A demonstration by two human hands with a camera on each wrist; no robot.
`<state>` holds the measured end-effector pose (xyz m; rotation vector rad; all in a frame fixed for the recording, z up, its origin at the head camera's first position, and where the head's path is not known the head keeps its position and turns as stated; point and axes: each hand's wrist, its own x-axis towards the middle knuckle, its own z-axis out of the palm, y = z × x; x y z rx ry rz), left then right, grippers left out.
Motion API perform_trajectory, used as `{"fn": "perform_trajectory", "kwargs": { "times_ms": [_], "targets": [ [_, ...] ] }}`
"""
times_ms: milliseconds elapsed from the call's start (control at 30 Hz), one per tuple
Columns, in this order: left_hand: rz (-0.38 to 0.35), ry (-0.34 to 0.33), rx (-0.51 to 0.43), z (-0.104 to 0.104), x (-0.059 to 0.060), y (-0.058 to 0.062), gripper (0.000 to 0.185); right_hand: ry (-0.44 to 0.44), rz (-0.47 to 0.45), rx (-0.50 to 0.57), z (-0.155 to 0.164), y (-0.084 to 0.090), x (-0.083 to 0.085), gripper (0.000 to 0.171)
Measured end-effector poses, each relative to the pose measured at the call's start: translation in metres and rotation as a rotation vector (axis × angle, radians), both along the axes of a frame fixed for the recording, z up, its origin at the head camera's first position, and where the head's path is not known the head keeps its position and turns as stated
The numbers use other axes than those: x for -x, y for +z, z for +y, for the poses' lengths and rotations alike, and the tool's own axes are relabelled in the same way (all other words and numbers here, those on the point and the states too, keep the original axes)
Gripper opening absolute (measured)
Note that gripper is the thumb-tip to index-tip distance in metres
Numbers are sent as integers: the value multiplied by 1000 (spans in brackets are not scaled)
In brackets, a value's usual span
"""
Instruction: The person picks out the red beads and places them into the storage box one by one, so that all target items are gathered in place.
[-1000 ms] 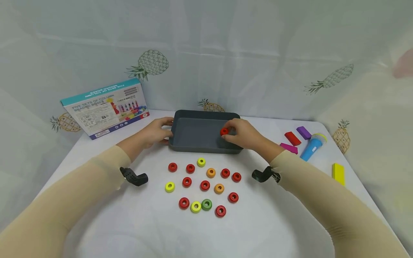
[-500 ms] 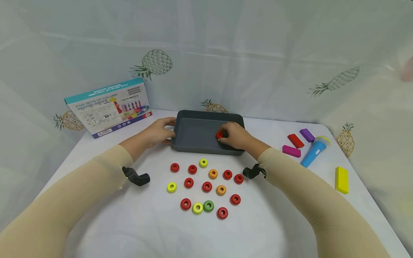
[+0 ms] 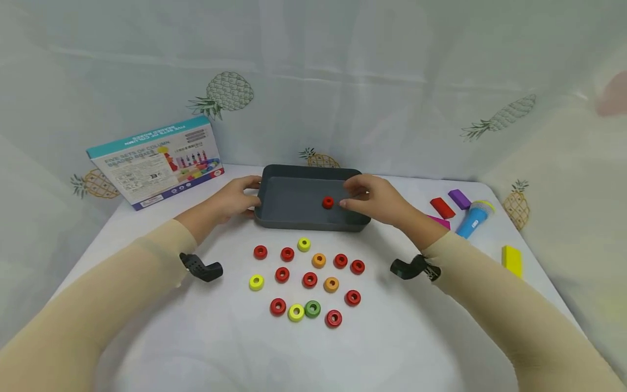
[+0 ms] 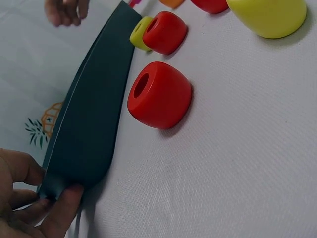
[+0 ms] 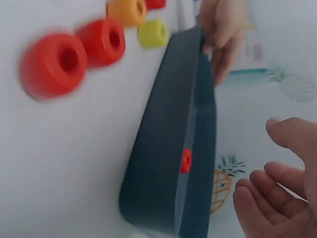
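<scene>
While my left hand (image 3: pixel 234 199) grips the dark grey rectangular plastic tray (image 3: pixel 294 222) at nine o'clock, one red wooden ring (image 3: pixel 327 202) lies inside; my right hand (image 3: pixel 374 198) hovers empty, seemingly relaxed, fourteen coloured rings (image 3: pixel 309 280) left on the bench (image 3: pixel 401 337).

Left hand (image 3: pixel 235 198) grips the near-left corner of the dark grey rectangular plastic tray (image 3: pixel 289 220). Inside it lies one small red wooden ring bead (image 3: pixel 327 202), and the right hand (image 3: pixel 374 198) hovers just beside that bead, fingers (image 3: pixel 354 185) relaxed, holding nothing. Red, yellow, orange and green ring beads (image 3: pixel 309 280) lie scattered on the white cloth-covered worktop (image 3: pixel 220 337) in front of the tray.
</scene>
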<state>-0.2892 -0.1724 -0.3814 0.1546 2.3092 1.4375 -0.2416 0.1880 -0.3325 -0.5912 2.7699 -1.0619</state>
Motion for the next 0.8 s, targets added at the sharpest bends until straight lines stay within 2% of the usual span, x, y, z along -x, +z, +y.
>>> {"fn": "perform_trajectory", "kwargs": {
  "times_ms": [67, 167, 467, 600, 800],
  "targets": [
    [4, -5, 7, -1, -1, 1, 75, -12, -49, 63, 8, 3, -14, 47],
    [5, -1, 11, -2, -1, 1, 75, -24, -119, 135, 22, -1, -35, 46],
    [-6, -4, 13, 1, -1, 1, 75, -27, -208, 182, 45, -44, -88, 46],
    [-3, -6, 12, 1, -2, 1, 75, -14, -197, 187, 44, -56, -100, 44],
    [-13, 2, 6, 2, 0, 2, 74, 5, -130, 129, 39, -69, -103, 40]
  ]
}}
